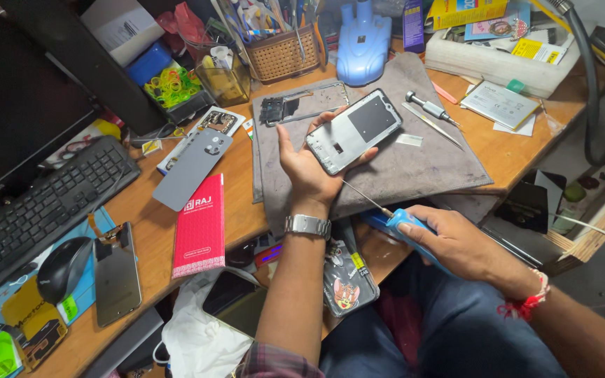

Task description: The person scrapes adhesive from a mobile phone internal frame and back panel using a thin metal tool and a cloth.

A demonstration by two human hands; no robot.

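My left hand [307,170] grips a smooth metal phone frame [353,130], my right hand [456,243] clamps a blue-handled screwdriver [390,216], above a grey felt mat [414,164].

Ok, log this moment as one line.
left hand: holds phone frame | right hand: holds blue screwdriver | over grey mat

The left hand [307,168] is raised palm-up on a straight forearm, fingers curled in a cradling grip. The right hand [456,241] sits lower near the lap, fingers closed tight, wrist bent inward.
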